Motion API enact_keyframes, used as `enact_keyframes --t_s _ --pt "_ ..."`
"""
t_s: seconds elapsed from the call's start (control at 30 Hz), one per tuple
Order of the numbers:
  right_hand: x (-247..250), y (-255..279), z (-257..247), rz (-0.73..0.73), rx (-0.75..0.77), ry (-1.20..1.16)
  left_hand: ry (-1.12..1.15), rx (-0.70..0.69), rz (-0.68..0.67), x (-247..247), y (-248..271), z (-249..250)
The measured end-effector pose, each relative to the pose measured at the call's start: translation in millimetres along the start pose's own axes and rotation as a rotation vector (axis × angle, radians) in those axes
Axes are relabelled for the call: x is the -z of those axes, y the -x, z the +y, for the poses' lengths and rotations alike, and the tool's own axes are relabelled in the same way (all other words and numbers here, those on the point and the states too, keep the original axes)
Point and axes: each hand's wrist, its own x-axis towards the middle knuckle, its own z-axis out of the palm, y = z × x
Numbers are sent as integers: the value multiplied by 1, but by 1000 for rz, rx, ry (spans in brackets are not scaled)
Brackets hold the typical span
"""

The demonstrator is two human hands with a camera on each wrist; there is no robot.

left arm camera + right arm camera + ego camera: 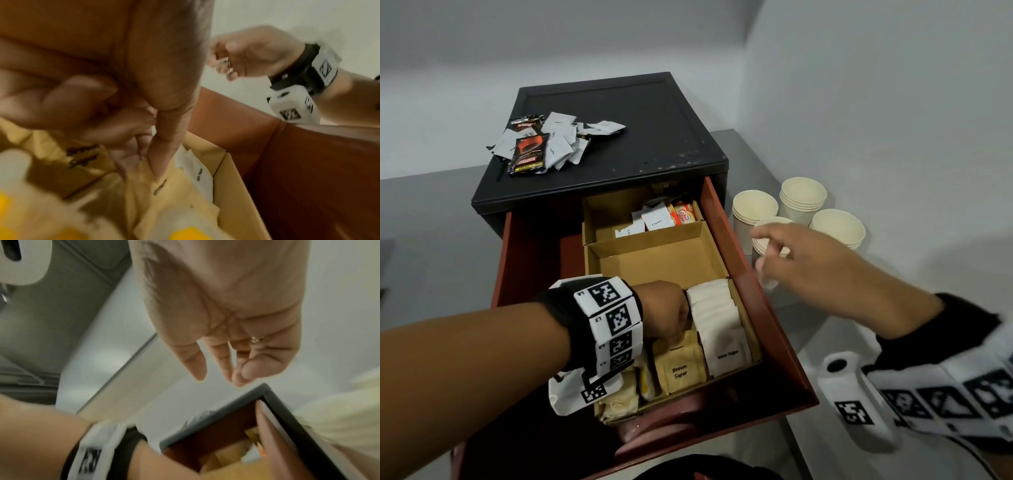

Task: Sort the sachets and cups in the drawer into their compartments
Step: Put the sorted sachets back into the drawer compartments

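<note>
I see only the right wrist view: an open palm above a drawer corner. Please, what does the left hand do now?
Observer: The left hand is inside the drawer's front compartment and pinches a brown sugar sachet.
Operator: Where are the cups?
Observer: Four stacks of paper cups stand outside, to the right of the drawer. The right hand hovers over the nearest stack.
Operator: Are any sachets outside?
Observer: Yes, a loose heap of sachets lies on the black cabinet top.
</note>
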Motion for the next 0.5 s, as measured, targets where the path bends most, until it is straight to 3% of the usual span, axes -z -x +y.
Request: enact_keyframes --t_s 0.17,0.3,0.5 --pt "-6 -22 -39 -71 -5 -113 81 -35 -17 -3 -1 -4" --pt "-36 -43 -45 -254 -122 -79 59 -38 -55 -7 -1 -2" --pt "-65 -57 -30 -339 -330 -195 129 -39 -61 -8 -2 -8"
